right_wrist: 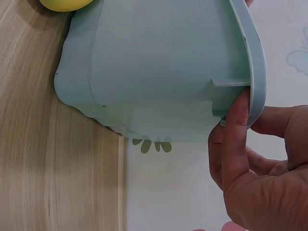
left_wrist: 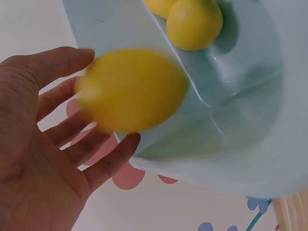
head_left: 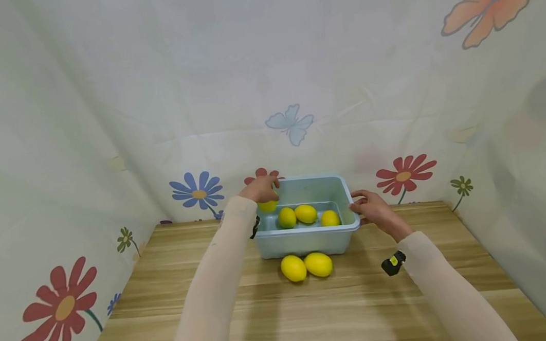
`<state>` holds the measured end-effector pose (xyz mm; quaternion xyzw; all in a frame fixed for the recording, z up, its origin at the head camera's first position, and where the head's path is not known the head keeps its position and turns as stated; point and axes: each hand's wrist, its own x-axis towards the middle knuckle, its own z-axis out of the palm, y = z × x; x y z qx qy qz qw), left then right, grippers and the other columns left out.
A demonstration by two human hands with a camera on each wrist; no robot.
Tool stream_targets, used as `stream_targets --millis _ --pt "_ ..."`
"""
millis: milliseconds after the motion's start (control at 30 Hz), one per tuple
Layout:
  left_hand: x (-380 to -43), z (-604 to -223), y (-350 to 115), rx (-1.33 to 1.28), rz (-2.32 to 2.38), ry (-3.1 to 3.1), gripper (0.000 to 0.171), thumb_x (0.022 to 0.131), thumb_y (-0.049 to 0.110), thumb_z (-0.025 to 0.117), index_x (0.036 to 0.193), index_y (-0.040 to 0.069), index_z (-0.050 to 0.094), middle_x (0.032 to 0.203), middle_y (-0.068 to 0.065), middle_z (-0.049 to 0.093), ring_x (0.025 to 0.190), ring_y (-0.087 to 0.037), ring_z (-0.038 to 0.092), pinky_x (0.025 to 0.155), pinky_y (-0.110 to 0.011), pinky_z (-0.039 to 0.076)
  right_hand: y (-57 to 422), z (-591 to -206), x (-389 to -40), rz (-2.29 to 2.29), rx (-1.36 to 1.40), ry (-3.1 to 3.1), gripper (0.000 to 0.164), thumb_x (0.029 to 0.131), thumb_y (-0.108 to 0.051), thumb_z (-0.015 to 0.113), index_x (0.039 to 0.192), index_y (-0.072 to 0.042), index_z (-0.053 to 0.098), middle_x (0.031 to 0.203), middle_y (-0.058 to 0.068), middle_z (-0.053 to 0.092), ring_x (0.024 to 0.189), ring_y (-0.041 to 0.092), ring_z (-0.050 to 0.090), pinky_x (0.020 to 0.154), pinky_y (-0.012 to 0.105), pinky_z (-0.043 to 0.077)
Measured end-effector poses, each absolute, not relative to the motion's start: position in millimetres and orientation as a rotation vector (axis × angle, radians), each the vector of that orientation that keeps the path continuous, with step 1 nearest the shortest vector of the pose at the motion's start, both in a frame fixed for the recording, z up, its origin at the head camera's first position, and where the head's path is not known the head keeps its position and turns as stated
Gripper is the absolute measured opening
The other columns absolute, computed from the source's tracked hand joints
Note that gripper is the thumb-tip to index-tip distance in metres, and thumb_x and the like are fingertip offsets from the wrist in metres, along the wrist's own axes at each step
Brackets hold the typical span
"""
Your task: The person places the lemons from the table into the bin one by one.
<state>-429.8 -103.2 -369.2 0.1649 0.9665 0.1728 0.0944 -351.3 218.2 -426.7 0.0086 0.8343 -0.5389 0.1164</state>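
Note:
A pale blue plastic bin (head_left: 304, 243) stands on the table with several lemons in it, among them one (head_left: 305, 213) near the middle. Over the bin's left end is my left hand (head_left: 261, 189), its fingers spread and loosely bent. A blurred lemon (left_wrist: 134, 90) lies just off those fingertips, above the bin's floor; whether any finger still touches it is hard to tell. My right hand (head_left: 372, 209) grips the bin's right rim (right_wrist: 258, 62), thumb on one side and fingers under the lip. Two lemons (head_left: 294, 268) rest on the table in front of the bin.
A wood-grain table (head_left: 336, 311) carries the bin near its back edge. Behind and on both sides hangs a pale cloth (head_left: 213, 91) printed with flowers and butterflies, close to the bin's far side.

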Motion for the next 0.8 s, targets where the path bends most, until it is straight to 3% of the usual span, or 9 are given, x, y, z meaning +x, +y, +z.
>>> stream_targets --millis 533,800 --pt "-425 -372 -117 0.561 0.498 2.906 0.040 0.095 0.021 0.059 0.133 0.008 0.058 0.134 -0.015 0.060 0.117 -0.029 0.057 0.105 -0.044 0.048 216 -426 -349 -1.580 0.012 2.441 0.054 0.100 -0.016 0.054 0.148 -0.004 0.032 0.136 0.027 0.049 0.115 0.042 0.056 0.083 0.037 0.060" --pt "-407 -369 -121 0.671 0.512 2.945 0.040 0.095 0.024 0.060 0.133 0.010 0.058 0.134 -0.012 0.059 0.119 -0.027 0.057 0.107 -0.044 0.046 217 -422 -347 -1.572 -0.012 2.443 0.056 0.100 -0.017 0.054 0.149 -0.003 0.031 0.139 0.028 0.047 0.116 0.043 0.055 0.083 0.036 0.060"
